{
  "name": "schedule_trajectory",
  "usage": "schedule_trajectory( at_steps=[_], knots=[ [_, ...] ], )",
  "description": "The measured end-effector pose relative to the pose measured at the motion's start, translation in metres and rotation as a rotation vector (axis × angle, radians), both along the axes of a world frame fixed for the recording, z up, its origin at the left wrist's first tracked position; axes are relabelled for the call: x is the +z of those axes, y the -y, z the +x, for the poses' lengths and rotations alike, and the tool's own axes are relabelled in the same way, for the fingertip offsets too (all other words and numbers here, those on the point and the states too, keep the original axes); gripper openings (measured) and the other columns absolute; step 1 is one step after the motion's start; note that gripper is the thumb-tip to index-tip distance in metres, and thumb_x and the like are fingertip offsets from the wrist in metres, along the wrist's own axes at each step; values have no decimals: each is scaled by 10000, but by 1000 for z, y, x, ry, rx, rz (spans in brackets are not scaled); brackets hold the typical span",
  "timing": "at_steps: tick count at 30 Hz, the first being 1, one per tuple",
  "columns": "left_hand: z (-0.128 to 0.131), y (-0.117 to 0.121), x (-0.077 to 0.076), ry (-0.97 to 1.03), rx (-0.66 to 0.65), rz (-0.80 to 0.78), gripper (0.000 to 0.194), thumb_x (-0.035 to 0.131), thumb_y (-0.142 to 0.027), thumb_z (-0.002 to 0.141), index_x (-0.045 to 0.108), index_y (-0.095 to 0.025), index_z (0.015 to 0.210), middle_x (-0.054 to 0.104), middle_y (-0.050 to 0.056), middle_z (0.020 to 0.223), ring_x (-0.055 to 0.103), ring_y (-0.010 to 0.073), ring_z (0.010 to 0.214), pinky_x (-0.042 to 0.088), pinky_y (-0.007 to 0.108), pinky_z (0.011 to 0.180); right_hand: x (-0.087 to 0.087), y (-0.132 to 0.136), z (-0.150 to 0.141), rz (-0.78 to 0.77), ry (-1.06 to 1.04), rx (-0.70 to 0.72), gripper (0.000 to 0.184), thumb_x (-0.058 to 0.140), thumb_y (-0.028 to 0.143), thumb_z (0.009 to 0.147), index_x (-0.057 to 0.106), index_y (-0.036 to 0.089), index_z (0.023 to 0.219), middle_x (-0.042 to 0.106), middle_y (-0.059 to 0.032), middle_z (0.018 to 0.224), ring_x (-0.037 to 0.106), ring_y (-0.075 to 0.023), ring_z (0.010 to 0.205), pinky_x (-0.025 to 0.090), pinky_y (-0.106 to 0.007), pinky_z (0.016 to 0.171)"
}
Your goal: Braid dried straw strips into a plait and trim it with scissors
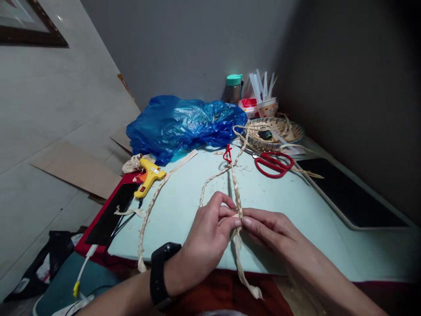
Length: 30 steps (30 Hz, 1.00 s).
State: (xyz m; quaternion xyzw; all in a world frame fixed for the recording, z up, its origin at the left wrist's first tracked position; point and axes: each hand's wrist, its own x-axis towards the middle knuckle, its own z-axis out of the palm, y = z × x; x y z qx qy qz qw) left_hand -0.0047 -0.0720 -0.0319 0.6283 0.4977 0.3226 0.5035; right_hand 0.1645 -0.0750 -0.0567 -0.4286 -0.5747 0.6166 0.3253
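Near the table's front edge, my left hand (210, 232) and my right hand (271, 228) meet, both pinching a pale straw-like braid (236, 186). From my fingers the braid runs away from me to a red twisted tie (227, 153). Loose flat strands (241, 263) hang below my hands over the edge. A thinner braided length (210, 179) curves off to the left and back toward the basket. Another finished-looking braid (148, 219) lies apart, left of my left hand. My fingertips hide the exact spot where the strands cross.
A yellow glue gun (149, 177) lies at the left. Blue plastic bag (184, 125) fills the back. Red-handled scissors (274, 164) and a dark-screened tablet (345, 193) lie at the right. Behind them stand a woven basket (296, 131), a cup of glue sticks (267, 107) and a bottle (233, 90).
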Motion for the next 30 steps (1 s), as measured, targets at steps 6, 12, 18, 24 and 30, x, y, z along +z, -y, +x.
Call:
schedule_trajectory(
  at_steps=[6, 12, 18, 24, 30],
  knots=[
    [-2, 4, 11, -337, -157, 248, 129, 426, -196, 959, 466, -227, 1078, 718, 7, 852, 645, 154, 753, 419, 250, 677, 2, 5, -6, 48, -8, -95, 310, 527, 431, 908, 676, 172, 823, 539, 9, 687, 470, -147, 681, 363, -259, 638],
    [-5, 15, 7, -594, -144, 477, 216, 388, -215, 985, 567, -217, 864, 655, 2, 748, 598, 140, 651, 411, 263, 633, 6, 9, -10, 97, 53, -154, 419, 443, 408, 957, 552, 170, 630, 508, 14, 613, 425, -124, 612, 327, -257, 606],
    [3, 32, 2, -733, -7, 793, 212, 458, -94, 911, 662, -153, 916, 647, 47, 729, 601, 186, 648, 415, 309, 610, 5, 11, -8, -48, -65, -152, 343, 547, 452, 912, 694, 149, 849, 427, 39, 591, 347, -97, 560, 236, -238, 508],
    [23, 52, -18, -945, 123, 1165, 323, 404, -27, 853, 656, -7, 1053, 686, 138, 807, 573, 242, 677, 378, 358, 599, 7, 12, -8, -145, -200, -172, 368, 604, 470, 880, 724, 135, 972, 617, -23, 746, 455, -116, 638, 354, -252, 603],
    [13, 50, -7, -605, 1, 1060, 205, 502, -106, 874, 669, -108, 992, 674, 85, 804, 546, 207, 702, 408, 336, 633, 7, 12, -3, -189, -297, -167, 313, 612, 446, 880, 672, 145, 818, 624, -24, 758, 498, -108, 621, 382, -236, 593]
  ],
)
